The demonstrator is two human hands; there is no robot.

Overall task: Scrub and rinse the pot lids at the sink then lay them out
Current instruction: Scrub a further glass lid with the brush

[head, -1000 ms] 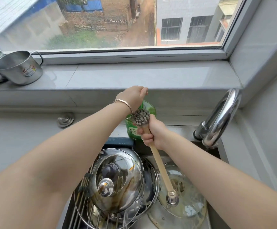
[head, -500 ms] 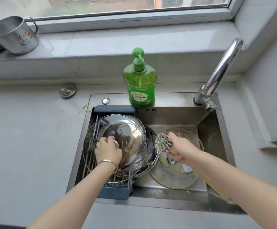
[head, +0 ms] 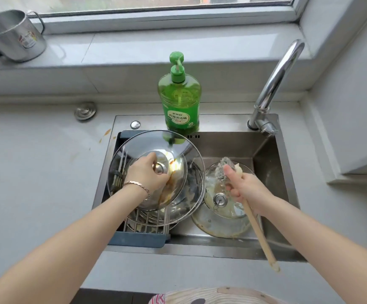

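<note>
Several dirty pot lids lie in the steel sink [head: 272, 163]. My left hand [head: 147, 172] grips the knob of the top steel lid [head: 176, 174], which is stained orange-brown and tilted up off the stack on a drain rack [head: 140, 235]. A larger glass lid [head: 134, 143] lies under it. My right hand [head: 246, 187] grips a wooden-handled scrub brush [head: 222, 170], bristle head pointing up and away, over two greasy glass lids [head: 219, 218] on the sink floor at right.
A green dish soap pump bottle [head: 179, 102] stands on the sink's back rim. The chrome faucet [head: 274, 84] arches at the back right. A steel mug [head: 13, 36] sits on the windowsill. Grey counter [head: 35, 172] spreads left of the sink.
Both hands left the soap bottle and came down into the sink. My left hand took the steel lid's knob and tilted the lid up; my right hand lowered the brush.
</note>
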